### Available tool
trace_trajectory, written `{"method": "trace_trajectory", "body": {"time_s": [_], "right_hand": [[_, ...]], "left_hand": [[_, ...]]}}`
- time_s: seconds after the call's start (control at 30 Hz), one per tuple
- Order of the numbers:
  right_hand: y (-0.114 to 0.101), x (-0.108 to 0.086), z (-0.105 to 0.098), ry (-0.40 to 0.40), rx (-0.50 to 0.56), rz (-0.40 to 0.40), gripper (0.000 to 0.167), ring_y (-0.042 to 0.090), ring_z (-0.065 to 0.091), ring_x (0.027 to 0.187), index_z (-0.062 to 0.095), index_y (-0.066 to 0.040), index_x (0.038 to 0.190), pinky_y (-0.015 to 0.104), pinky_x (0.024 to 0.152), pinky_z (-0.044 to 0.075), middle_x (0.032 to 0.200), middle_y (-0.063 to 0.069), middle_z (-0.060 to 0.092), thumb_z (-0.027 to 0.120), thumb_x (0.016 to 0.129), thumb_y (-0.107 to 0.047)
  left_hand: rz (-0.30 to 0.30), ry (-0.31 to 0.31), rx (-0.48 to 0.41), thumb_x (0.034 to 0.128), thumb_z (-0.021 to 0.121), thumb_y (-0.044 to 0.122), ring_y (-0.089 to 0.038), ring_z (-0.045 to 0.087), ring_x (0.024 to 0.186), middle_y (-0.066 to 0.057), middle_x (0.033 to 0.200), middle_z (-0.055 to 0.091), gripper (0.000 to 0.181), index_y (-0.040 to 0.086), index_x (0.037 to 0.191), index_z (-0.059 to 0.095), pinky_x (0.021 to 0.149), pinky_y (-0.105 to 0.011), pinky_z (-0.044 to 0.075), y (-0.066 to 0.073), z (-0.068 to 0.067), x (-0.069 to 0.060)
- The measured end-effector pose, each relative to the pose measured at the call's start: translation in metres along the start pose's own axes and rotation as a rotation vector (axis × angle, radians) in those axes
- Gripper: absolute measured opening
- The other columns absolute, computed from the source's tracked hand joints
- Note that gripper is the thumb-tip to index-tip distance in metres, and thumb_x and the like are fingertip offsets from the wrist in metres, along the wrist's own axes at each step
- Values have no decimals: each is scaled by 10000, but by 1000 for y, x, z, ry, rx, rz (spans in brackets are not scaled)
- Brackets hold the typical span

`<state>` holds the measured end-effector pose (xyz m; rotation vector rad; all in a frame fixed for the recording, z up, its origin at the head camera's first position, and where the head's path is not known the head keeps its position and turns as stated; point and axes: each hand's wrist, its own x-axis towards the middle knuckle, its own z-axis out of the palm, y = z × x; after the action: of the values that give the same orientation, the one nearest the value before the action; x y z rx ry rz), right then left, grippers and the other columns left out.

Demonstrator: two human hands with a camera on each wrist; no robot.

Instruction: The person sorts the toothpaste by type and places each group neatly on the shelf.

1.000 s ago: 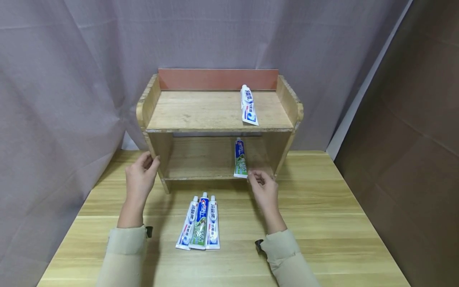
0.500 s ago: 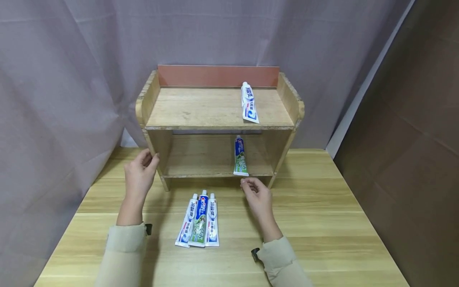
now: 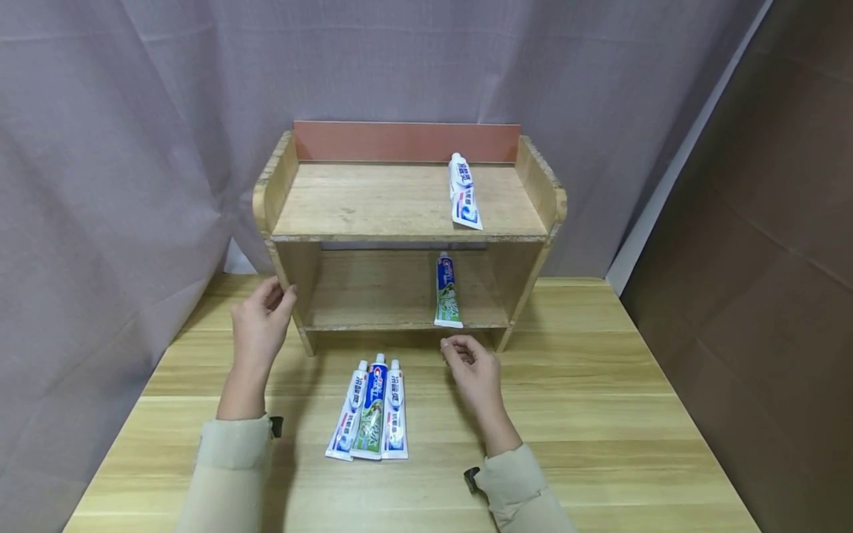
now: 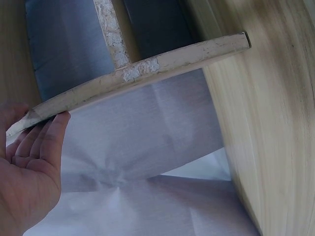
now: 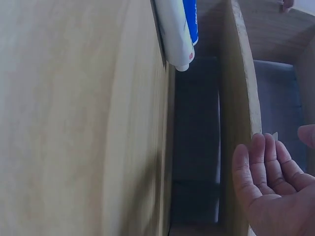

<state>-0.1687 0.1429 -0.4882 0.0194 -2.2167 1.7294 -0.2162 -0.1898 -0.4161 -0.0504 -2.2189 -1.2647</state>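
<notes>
My left hand [image 3: 256, 329] grips the left side panel of a small two-tier wooden shelf [image 3: 360, 200]; in the left wrist view the thumb and fingers lie on opposite faces of the panel. My right hand [image 3: 477, 377] hovers in front of the lower tier, fingers loosely bent and nothing held, thumb apart from them in the right wrist view. Just beyond it a blue-green toothpaste tube [image 3: 447, 292] lies on the lower tier. A white toothpaste tube [image 3: 465, 196] lies on the upper tier, right of centre. Both point their caps backward.
On the table [image 3: 600, 414], before the shelf, lie a left white toothpaste tube [image 3: 348, 418], a blue-green toothpaste tube [image 3: 373, 407] and a right white toothpaste tube [image 3: 395, 414], side by side. A grey curtain [image 3: 400, 59] hangs behind; a brown cloth [image 3: 766, 244] hangs at right.
My right hand has drawn back from the lower tier's tube, toward me and slightly left. The left hand keeps its grip on the panel, and the tubes stay where they lie.
</notes>
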Motion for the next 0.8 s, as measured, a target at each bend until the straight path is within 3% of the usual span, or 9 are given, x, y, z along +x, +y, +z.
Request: {"method": "trace_trajectory", "body": {"time_s": [0.3, 0.8], "right_hand": [[12, -1, 1, -8, -6, -37, 184, 269, 710, 790, 733, -102, 973, 212, 671, 591, 865, 40, 735, 720, 952, -285], [1, -13, 19, -106, 6, 42, 149, 437, 695, 868, 701, 42, 1004, 188, 701, 585, 914, 226, 727, 701, 951, -98]], "left_hand": [[-1, 2, -2, 967, 668, 177, -310, 724, 1004, -209, 1075, 725, 251, 5, 1143, 721, 851, -356, 588, 0, 0, 0], [-29, -15, -5, 973, 664, 195, -321, 721, 1020, -214, 1108, 716, 278, 7, 1174, 707, 857, -347, 590, 1, -1, 0]]}}
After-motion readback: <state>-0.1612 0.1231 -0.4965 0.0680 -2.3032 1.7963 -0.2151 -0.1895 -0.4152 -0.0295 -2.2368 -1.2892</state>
